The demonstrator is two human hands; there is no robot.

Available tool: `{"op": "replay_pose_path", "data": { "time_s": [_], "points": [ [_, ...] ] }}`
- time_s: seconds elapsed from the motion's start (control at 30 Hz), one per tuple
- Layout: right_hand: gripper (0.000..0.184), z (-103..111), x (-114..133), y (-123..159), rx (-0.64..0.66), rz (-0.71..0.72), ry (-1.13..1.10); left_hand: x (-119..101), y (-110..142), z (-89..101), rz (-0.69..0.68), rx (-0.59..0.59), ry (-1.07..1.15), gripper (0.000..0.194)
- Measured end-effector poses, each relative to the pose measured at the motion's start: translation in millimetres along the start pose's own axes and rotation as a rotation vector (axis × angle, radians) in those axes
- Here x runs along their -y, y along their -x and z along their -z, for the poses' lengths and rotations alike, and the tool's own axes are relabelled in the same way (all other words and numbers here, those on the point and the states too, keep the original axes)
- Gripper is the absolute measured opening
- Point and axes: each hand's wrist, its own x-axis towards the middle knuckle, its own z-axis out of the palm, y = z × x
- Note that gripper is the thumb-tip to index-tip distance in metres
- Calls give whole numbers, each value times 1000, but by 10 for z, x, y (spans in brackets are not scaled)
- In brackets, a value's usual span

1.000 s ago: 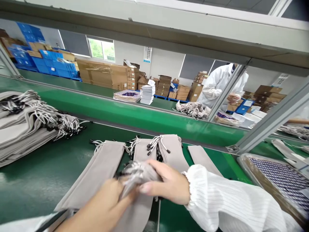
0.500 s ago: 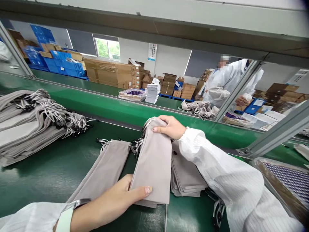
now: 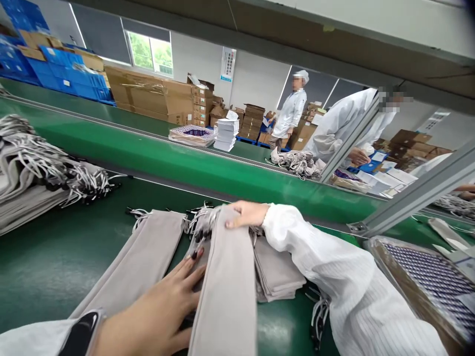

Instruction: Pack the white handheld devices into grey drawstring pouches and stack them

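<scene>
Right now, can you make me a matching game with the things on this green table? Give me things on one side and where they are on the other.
Things:
1. right hand
2. left hand
3. big pouch pile
4. patterned tray

Places:
A. far left of the table
B. at the far, string end of the grey pouch stack
C. right edge of the table
D. flat against the stack's left side, near the camera

Pairs: 1-B, 2-D, 3-A, 4-C
</scene>
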Motion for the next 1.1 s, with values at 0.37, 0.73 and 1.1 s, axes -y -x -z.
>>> {"op": "replay_pose_path", "data": {
  "time_s": [0.37, 0.73, 1.1],
  "points": [
    [47, 88, -299, 547, 7, -219, 514, -10, 79, -54, 100, 46, -145, 51],
    [56, 165, -262, 455, -488, 132, 868, -336, -356, 261, 140, 92, -265, 41],
    [49, 291, -811, 1118, -758, -364, 1398, -238, -1095, -542, 6, -84, -102, 60]
  ]
}}
